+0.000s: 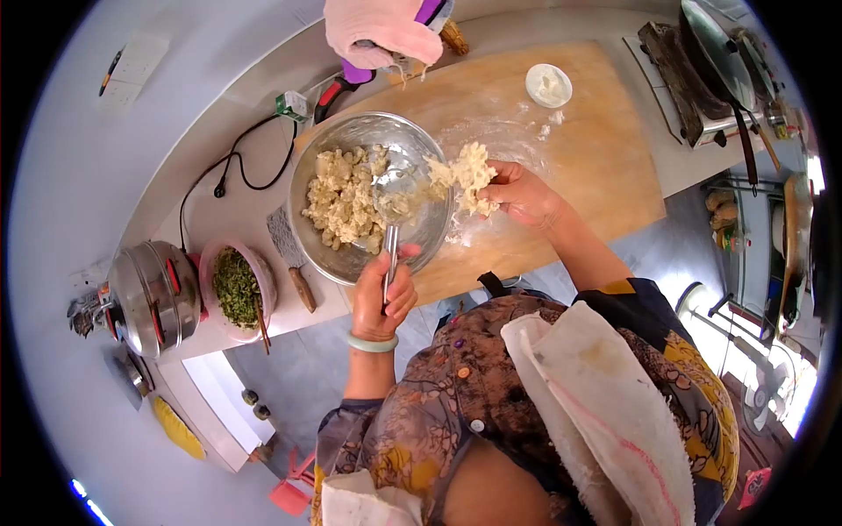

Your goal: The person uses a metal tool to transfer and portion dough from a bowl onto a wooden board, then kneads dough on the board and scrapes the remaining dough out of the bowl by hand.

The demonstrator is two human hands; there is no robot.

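Note:
My left hand [386, 294] is wrapped round the handle of a large metal spoon [391, 238]. The spoon's head reaches into a steel mixing bowl [430, 237], with some dough stuck to it. Shaggy, lumpy dough [340, 197] fills the left side of the bowl. Just past the bowl's right rim, my right hand [524, 195] pinches a ragged clump of dough [469, 174] above the floured board. Part of that clump overhangs the rim towards the spoon.
A wooden board [605, 131] bears loose flour and a small white bowl [549, 86]. A knife [301, 287] lies left of the mixing bowl. Beyond it are a tub of chopped greens [235, 294] with chopsticks and a steel pot [153, 298]. A stove with pans [715, 57] stands far right.

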